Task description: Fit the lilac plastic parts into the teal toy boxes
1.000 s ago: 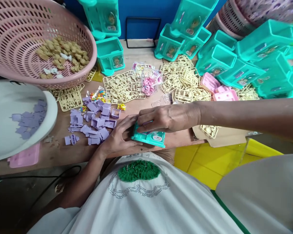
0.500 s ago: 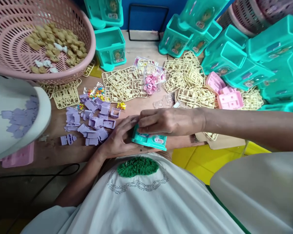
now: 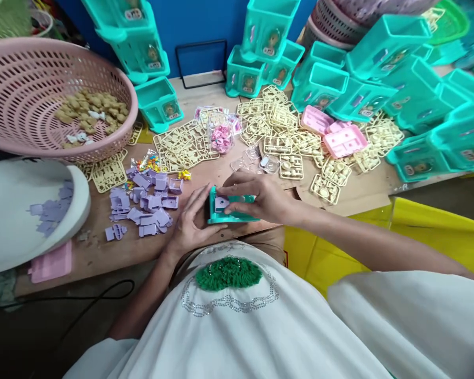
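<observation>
Steady box, light fingers over a lilac fitting

The teal box (image 3: 237, 217) sat at the front edge of the bench (image 3: 114, 252), directly in front of the person, between both hands. The left hand (image 3: 191, 221) had its grip closed around the box's left end, thumb along the near edge. The right hand (image 3: 258, 192) arched over the box, bent fingertips close by a small lilac part (image 3: 221, 204) on its face; whether that grip was pinching anything could not be told.

Good handling, by my judgement, called for the left hand to brace the box squarely while the right worked with fingertip pressure, straight and even, since a thin plastic part would probably mark or snap if levered sideways.

The box looked like smooth, glossy moulded plastic, with a raised rim. Just left lay loose lilac pieces (image 3: 152, 202), flat-sided and seemingly matt. Beyond stretched spindly cream frames (image 3: 187, 145), lattice-like and stiff, and shallow pink trays (image 3: 345, 141) with rounded corners. Farther left stood a slotted pink basket (image 3: 63, 152) holding knobbly tan figures (image 3: 97, 105), behind a smooth white basin (image 3: 81, 197).
</observation>
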A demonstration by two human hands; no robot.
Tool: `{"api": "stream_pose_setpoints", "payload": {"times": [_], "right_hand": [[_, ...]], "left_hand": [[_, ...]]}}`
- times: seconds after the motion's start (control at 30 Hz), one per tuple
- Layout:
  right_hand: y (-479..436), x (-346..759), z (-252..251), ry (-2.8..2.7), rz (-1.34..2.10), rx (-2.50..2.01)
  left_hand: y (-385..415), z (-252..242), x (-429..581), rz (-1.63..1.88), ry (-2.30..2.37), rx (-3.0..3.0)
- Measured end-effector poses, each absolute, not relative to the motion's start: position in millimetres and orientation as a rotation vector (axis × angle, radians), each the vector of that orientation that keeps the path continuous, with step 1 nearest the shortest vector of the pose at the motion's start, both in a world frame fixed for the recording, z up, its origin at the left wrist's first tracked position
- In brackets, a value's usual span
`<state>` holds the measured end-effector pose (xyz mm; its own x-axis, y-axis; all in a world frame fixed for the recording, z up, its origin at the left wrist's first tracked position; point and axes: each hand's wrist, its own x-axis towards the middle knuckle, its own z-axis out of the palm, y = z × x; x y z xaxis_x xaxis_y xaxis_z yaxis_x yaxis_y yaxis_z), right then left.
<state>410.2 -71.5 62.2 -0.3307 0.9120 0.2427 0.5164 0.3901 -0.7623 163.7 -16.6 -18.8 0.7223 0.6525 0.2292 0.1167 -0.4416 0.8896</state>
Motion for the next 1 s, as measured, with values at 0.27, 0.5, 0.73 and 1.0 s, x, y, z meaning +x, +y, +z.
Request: {"api": "stream_pose_setpoints", "payload": {"times": [0.27, 0.5, 0.73, 1.0], "right_hand": [[-65.8, 409.2, 65.2, -2.013, 0.82, -1.344], [-90.3, 413.8, 60.8, -1.749, 0.577, -1.365], [-82.9, 397.8, 57.6, -1.882, 0.513, -1.277], [-113.1, 399.8, 42.5, -1.558, 0.519, -1.417]], "left_hand": [[-20.1, -19.1, 166.5, 0.725, 0.612, 1.909], [-30.2, -23.7, 167.4, 0.701, 0.655, 1.636], [-30.6, -26.4, 169.1, 0.694, 0.626, 1.59], [-38.9, -19.6, 172.3, 0.781, 0.649, 1.569]]}}
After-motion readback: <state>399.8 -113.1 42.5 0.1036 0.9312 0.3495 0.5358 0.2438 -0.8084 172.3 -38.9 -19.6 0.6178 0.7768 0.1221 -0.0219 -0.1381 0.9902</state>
